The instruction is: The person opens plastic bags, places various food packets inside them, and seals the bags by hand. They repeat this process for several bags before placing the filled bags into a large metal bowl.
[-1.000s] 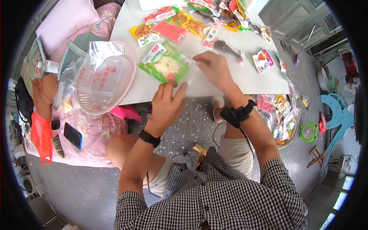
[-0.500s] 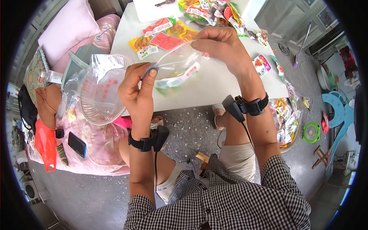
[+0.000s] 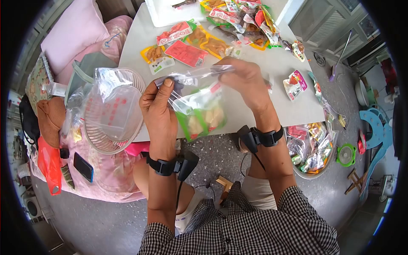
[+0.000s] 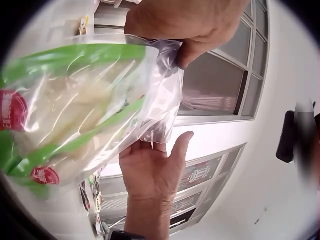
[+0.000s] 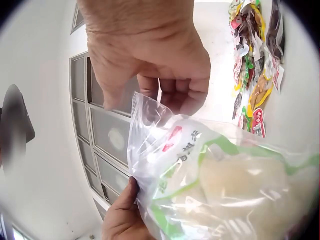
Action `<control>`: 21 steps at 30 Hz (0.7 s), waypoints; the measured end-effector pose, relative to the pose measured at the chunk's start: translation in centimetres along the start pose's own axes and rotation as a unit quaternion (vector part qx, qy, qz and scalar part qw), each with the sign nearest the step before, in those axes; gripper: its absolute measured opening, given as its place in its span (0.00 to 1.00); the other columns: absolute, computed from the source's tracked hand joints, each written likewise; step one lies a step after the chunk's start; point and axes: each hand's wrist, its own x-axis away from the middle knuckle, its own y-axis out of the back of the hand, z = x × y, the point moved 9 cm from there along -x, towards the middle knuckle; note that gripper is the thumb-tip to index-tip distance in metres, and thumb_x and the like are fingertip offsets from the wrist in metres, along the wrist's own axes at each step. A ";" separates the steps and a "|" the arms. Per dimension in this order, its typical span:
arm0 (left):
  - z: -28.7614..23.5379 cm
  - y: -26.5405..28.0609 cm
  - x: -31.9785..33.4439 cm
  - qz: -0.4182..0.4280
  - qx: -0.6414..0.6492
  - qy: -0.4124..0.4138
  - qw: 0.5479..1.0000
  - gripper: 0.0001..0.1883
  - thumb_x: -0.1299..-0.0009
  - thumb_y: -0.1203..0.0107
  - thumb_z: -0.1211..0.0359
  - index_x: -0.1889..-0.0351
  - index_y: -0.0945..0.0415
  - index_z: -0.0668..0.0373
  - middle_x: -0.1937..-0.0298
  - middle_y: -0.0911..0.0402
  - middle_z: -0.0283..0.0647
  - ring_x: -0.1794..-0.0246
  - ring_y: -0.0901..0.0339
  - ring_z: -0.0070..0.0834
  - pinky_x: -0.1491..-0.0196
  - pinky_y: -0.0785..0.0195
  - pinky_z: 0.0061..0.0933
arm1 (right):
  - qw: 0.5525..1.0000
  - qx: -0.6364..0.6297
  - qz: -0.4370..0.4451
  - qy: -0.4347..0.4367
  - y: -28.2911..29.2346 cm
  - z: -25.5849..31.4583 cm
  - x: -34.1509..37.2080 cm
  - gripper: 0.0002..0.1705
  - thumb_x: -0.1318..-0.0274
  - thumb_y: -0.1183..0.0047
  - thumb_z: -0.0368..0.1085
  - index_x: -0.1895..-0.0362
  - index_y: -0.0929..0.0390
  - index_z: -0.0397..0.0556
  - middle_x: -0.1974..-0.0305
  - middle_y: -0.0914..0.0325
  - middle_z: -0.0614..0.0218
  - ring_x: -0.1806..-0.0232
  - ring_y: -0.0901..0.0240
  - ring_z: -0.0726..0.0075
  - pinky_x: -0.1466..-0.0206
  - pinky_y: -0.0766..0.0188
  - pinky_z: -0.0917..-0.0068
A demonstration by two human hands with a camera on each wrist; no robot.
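A clear plastic bag (image 3: 199, 78) hangs between both hands above the table's front edge, with a green-edged food packet (image 3: 204, 117) inside it. Pale pieces fill the packet, as the left wrist view also shows. My left hand (image 3: 159, 106) pinches the bag's upper left corner, thumb on the near side. At the opposite upper corner is my right hand (image 3: 248, 80), its fingers curled at the bag's edge. In the right wrist view the thumb of the right hand (image 5: 145, 45) stands apart from its fingers, which are partly behind the plastic.
More food packets (image 3: 187, 53) lie across the white table (image 3: 267, 114), heaped toward the back. Left of the bag, a clear plastic basket (image 3: 134, 83) holds empty plastic bags. A basin (image 3: 312, 174) full of packets stands at the right. A phone (image 3: 83, 166) lies on pink bedding.
The green-edged packet lay on the table one second ago and is now inside the clear bag. Both hands took the bag's top and raised it; the packet now hangs nearer the table's front edge.
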 end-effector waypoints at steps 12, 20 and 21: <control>-0.5 -2.7 0.8 0.044 -0.064 0.001 0.997 0.09 0.39 0.40 0.76 0.60 0.21 0.67 0.65 0.19 0.37 0.66 0.25 0.22 0.58 0.33 0.22 | 0.995 -0.088 -0.031 -0.035 0.3 0.9 0.7 0.06 0.49 0.41 0.29 0.64 0.16 0.44 0.70 0.20 0.70 0.66 0.26 0.78 0.61 0.30 0.81; -0.9 -4.3 1.2 0.071 -0.150 -0.006 0.986 0.09 0.44 0.37 0.78 0.65 0.19 0.68 0.66 0.21 0.38 0.66 0.27 0.22 0.61 0.35 0.20 | 0.997 -0.072 -0.007 -0.038 -0.2 1.6 1.0 0.07 0.51 0.39 0.29 0.65 0.16 0.43 0.72 0.21 0.71 0.67 0.27 0.80 0.62 0.31 0.81; -1.1 -4.5 1.3 0.071 -0.154 -0.009 0.985 0.08 0.44 0.37 0.78 0.65 0.19 0.68 0.66 0.21 0.38 0.67 0.27 0.22 0.61 0.35 0.20 | 0.998 -0.057 -0.003 -0.038 -0.3 1.8 1.0 0.07 0.51 0.39 0.29 0.66 0.16 0.43 0.72 0.21 0.71 0.67 0.27 0.80 0.63 0.31 0.81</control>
